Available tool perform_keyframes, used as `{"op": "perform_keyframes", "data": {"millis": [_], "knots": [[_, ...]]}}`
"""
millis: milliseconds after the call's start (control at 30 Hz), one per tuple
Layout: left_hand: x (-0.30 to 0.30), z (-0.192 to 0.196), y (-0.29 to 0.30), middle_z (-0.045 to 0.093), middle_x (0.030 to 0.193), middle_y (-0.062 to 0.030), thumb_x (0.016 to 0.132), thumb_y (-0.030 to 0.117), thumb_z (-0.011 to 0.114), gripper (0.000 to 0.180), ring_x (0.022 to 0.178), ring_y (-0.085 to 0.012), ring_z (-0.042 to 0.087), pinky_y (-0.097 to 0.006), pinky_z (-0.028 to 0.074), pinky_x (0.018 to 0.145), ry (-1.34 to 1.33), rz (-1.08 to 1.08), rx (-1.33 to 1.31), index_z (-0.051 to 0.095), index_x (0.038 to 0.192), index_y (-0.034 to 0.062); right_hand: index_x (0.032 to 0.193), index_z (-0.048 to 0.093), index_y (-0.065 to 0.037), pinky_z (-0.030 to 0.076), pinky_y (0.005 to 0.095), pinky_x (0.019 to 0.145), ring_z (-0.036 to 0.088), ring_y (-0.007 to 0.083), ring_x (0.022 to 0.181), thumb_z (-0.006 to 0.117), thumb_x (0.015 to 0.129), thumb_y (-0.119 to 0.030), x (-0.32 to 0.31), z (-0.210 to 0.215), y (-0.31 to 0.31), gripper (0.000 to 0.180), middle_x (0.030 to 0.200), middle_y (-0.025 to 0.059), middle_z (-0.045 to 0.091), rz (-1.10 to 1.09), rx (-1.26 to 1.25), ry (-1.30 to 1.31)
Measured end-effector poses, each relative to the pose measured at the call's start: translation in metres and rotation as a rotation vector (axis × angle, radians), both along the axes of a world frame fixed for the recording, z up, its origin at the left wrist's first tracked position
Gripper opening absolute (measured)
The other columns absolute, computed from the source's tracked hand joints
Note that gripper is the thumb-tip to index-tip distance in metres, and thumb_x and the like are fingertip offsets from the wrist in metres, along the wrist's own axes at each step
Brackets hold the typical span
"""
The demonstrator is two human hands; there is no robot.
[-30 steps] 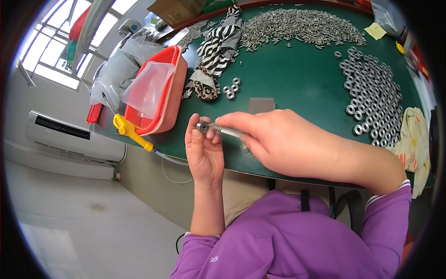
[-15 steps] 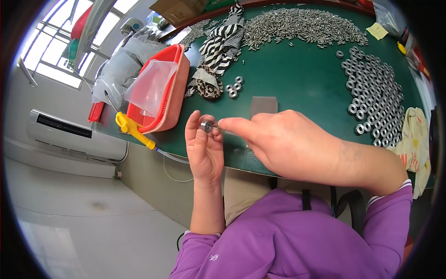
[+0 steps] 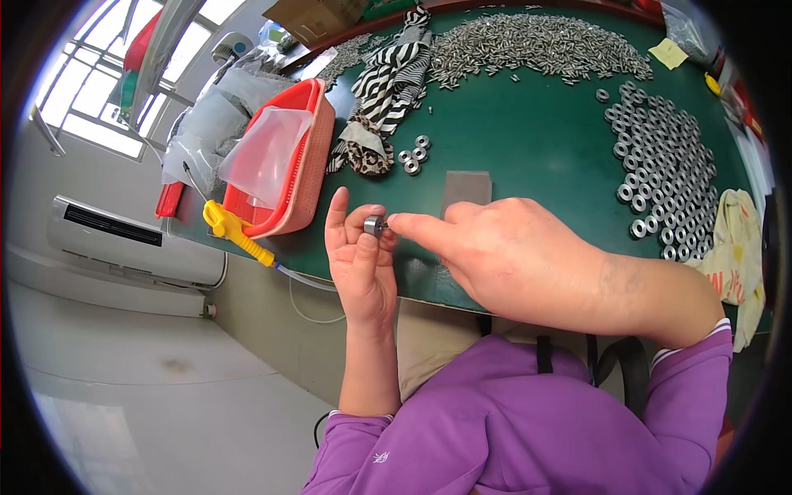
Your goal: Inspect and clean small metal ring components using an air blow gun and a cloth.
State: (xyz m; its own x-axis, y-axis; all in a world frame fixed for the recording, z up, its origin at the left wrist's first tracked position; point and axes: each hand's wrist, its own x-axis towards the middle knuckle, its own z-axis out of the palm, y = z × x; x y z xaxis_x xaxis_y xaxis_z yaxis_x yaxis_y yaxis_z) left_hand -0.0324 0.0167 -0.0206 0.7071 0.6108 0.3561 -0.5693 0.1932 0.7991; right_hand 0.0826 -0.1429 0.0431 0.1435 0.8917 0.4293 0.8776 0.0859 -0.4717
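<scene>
Between the thumb and fingers of my left hand point(image 3: 363, 268) is a small steel ring point(image 3: 374, 226), held up above the table's near edge. My right hand point(image 3: 503, 256) reaches in from the right, its index finger stretched toward the ring. A thin metal tool tip shows at that fingertip, entering or touching the ring's face; the rest of it is hidden behind the hand. Just beyond the right hand lies a flat grey block point(image 3: 467, 187). A few loose steel rings point(image 3: 413, 156) sit on the green table beyond my left hand.
Many steel rings point(image 3: 660, 169) cover the table's right side, beside a pale cloth glove point(image 3: 733, 247). Small metal pins point(image 3: 536, 48) are heaped at the back. On the left stand a red basket point(image 3: 295, 186), a yellow air gun point(image 3: 227, 221) and a striped cloth point(image 3: 384, 87).
The steel ring has turned in my left fingers and shifted slightly right, closer to my right fingertip. My left index finger has lifted and straightened.
</scene>
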Motion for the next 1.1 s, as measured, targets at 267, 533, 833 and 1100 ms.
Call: {"op": "perform_keyframes", "data": {"millis": [267, 533, 833, 1100], "knots": [[0.0, -0.002, 0.005, 0.053, 0.11, -0.0103, 0.087, 0.009, 0.058, 0.064, 0.092, -0.0124, 0.055, -0.024, 0.048, 0.08, 0.025, -0.009, 0.118, 0.019, 0.138, 0.0012, 0.121, 0.049, -0.005, 0.047, 0.0345, 0.047, 0.057, 0.0263, 0.056, 0.056, 0.069, -0.003, -0.009, 0.004, -0.005, 0.053, 0.072, 0.0126, 0.052, -0.072, -0.037, -0.162], [0.001, -0.002, 0.003, 0.053, 0.109, -0.0103, 0.086, 0.006, 0.057, 0.067, 0.094, -0.0124, 0.053, -0.024, 0.047, 0.082, 0.017, -0.006, 0.185, 0.017, 0.139, 0.0003, 0.12, 0.049, -0.004, 0.047, 0.0334, 0.049, 0.057, 0.0264, 0.056, 0.057, 0.067, -0.003, -0.003, 0.014, -0.008, 0.053, 0.071, 0.0118, 0.051, -0.033, -0.109, -0.136], [0.005, 0.001, -0.003, 0.054, 0.106, -0.0097, 0.085, 0.005, 0.057, 0.067, 0.099, -0.0148, 0.051, -0.026, 0.042, 0.089, -0.076, 0.022, 0.195, 0.017, 0.138, -0.001, 0.115, 0.052, -0.005, 0.05, 0.0399, 0.058, 0.061, 0.0341, 0.069, 0.05, 0.084, -0.008, 0.004, 0.011, 0.003, 0.031, 0.078, 0.0197, 0.061, 0.028, -0.224, 0.286], [0.008, -0.001, -0.003, 0.056, 0.103, -0.0095, 0.085, 0.001, 0.057, 0.065, 0.089, -0.0139, 0.052, -0.027, 0.042, 0.081, -0.128, 0.109, 0.151, 0.019, 0.139, 0.0033, 0.126, 0.045, -0.008, 0.046, 0.0282, 0.048, 0.054, 0.0153, 0.05, 0.041, 0.091, -0.011, -0.001, 0.024, 0.006, 0.035, 0.07, 0.0079, 0.058, 0.034, -0.424, 0.85]]}}
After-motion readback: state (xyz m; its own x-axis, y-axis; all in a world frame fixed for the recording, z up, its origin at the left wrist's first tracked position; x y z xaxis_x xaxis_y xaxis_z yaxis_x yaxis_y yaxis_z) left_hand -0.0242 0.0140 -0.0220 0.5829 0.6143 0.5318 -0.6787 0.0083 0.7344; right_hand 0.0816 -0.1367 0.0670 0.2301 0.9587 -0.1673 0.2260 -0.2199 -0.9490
